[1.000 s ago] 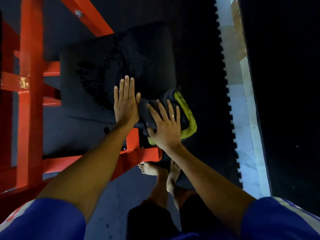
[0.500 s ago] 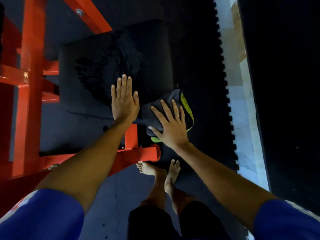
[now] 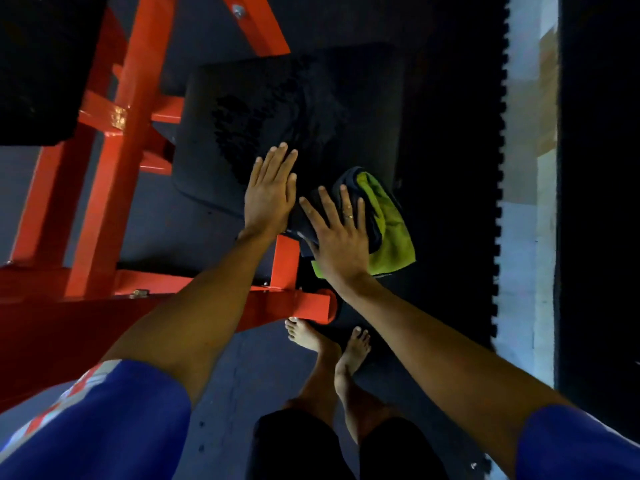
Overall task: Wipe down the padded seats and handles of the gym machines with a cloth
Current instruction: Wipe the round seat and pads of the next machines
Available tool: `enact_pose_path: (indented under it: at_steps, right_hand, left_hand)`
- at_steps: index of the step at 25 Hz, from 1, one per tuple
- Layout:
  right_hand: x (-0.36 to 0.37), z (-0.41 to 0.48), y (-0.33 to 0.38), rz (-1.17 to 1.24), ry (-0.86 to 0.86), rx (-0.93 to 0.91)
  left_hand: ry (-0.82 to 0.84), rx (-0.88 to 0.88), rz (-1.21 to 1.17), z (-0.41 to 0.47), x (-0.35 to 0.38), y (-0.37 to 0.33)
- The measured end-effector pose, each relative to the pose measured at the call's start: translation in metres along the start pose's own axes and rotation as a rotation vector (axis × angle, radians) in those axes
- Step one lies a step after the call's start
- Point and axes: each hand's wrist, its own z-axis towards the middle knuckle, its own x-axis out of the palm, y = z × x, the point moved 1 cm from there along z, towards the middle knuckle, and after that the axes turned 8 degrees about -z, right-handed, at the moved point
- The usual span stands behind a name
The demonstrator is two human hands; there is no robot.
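At the near right corner of the black padded seat [image 3: 277, 109], I see the folded cloth of dark grey and yellow-green fabric [image 3: 391, 230] lying under the person's right hand [image 3: 341, 244]; this hand presses flat on it, fingers straight and spread, not curled around it; the green part sticks out past the palm on the right and hangs over the seat edge. The left hand [image 3: 270, 199] rests flat on the seat just beside the cloth, fingers straight and close together, holding nothing.

The palm hides the middle of the cloth, so I cannot tell how it is folded; the seat surface is very dark and its far edge is hard to make out; a dark block at the upper left is cut off and I cannot tell what it is.

I count one cloth, one seat, two hands, two blue short sleeves [image 3: 104, 427], two bare feet [image 3: 356, 344] and one orange-red steel frame [image 3: 284, 261].
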Motion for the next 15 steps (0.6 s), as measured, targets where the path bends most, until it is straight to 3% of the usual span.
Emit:
enact_pose_path:
  at_steps: [5, 7, 13, 15]
  right_hand:
    - [-0.011, -0.025, -0.064, -0.085, 0.021, -0.328]
    - [-0.012, -0.028, -0.081, -0.095, -0.008, -0.389]
    - [0.005, 0.038, 0.037, -0.128, 0.061, -0.409]
    - [0.01, 0.046, 0.038, -0.155, 0.059, -0.418]
  left_hand:
    - [-0.01, 0.044, 0.062, -0.009, -0.019, 0.032]
    - [-0.056, -0.02, 0.042, -0.009, -0.023, 0.039]
    - [-0.084, -0.103, 0.05, -0.012, -0.029, 0.057]
    - [-0.087, -0.101, 0.062, -0.011, -0.028, 0.059]
